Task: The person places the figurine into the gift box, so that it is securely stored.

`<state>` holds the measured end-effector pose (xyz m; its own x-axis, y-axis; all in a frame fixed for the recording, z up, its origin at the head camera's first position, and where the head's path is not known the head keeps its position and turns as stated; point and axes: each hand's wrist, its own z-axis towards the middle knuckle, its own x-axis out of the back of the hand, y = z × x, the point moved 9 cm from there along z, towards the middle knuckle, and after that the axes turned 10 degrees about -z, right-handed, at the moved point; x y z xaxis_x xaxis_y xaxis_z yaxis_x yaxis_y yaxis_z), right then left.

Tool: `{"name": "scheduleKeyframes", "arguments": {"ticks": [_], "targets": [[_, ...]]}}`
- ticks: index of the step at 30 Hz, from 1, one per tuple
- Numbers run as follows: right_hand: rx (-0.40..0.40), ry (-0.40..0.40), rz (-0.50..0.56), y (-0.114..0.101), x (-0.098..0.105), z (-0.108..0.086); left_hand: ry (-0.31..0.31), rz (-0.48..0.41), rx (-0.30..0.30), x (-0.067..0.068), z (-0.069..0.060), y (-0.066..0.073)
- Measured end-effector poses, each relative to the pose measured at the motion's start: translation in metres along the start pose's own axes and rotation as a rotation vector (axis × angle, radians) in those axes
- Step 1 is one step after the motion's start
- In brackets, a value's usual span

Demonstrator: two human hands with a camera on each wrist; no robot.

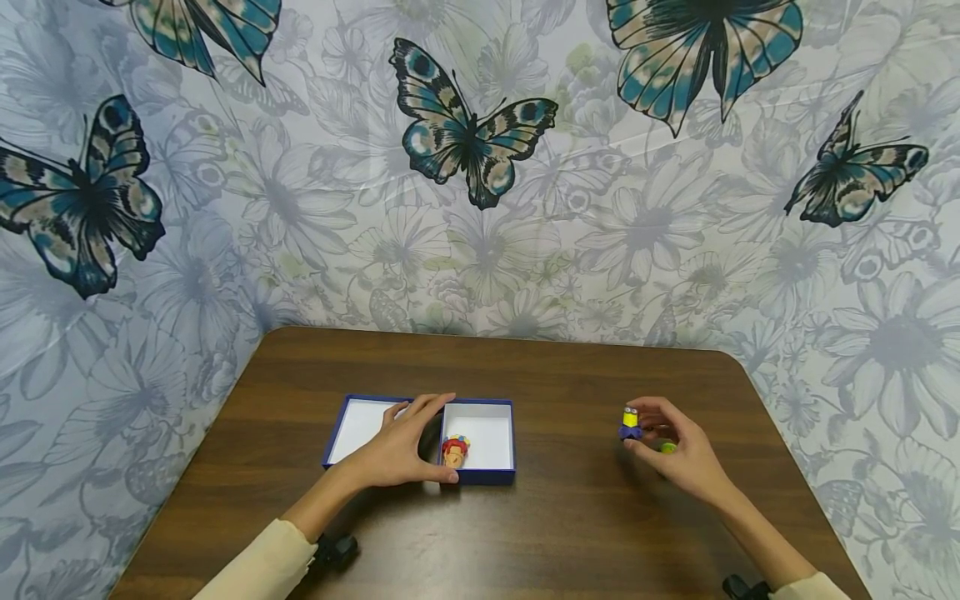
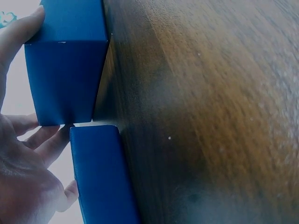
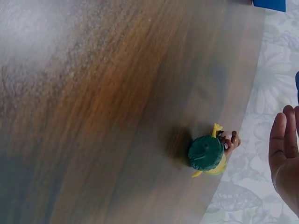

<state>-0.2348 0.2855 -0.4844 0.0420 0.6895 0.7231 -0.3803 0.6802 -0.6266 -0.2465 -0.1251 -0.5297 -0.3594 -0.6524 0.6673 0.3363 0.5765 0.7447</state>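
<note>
My left hand grips a blue box with a white inside, the thumb on its front wall and the fingers reaching to its back. A red-haired figurine lies in the box's left part. Just left of it is a shallower blue tray or lid, white inside and partly covered by the hand. My right hand pinches a small yellow-and-blue figurine above the table. Under that hand, a green-and-yellow figurine with brown on it is on the table, mostly hidden in the head view.
The brown wooden table has rounded far corners. Behind it hangs a cloth with butterflies and flowers. Dark straps sit at both wrists, below light sleeves.
</note>
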Motion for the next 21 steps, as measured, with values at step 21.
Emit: {"name": "scheduleKeyframes", "arguments": {"ticks": [21], "targets": [[0.007, -0.082, -0.068, -0.013, -0.011, 0.012, -0.004, -0.001, 0.003, 0.000, 0.000, 0.000]]}}
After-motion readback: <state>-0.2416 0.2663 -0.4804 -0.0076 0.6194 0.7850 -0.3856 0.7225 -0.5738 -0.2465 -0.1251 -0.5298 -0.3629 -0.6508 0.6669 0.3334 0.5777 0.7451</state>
